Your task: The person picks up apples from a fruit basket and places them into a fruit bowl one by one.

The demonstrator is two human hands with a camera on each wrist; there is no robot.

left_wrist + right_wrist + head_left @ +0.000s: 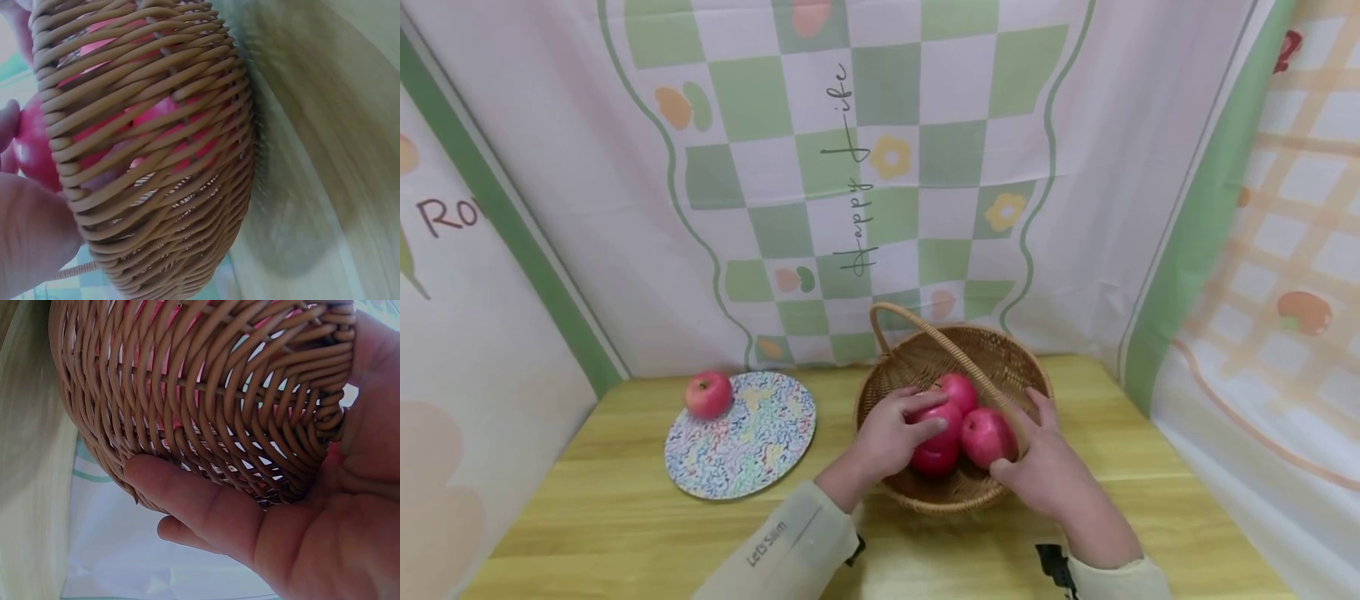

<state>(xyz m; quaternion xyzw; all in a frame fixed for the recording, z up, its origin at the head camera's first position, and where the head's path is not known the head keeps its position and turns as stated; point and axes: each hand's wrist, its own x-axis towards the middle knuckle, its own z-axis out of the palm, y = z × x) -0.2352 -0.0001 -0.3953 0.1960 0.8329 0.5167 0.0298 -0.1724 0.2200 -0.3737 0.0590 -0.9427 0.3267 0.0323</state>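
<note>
A brown wicker basket [1011, 354] with an arched handle stands on the wooden table and holds several red apples. My left hand [883, 437] reaches in over the basket's left side, its thumb and fingers curled round a red apple [951, 421]. Another apple [988, 437] lies beside that one, near my right thumb. My right hand [1048, 471] grips the basket's right rim, with the thumb inside and fingers along the outer weave [212, 394]. In the left wrist view the basket wall [156, 125] hides much of the fruit.
Left of the basket lies a round plate [745, 454] with a colourful squiggle pattern. One red apple [708, 395] sits at its back left edge. A printed checkered cloth [880, 167] hangs behind the wooden table [617, 517], and cloths also hang on both sides.
</note>
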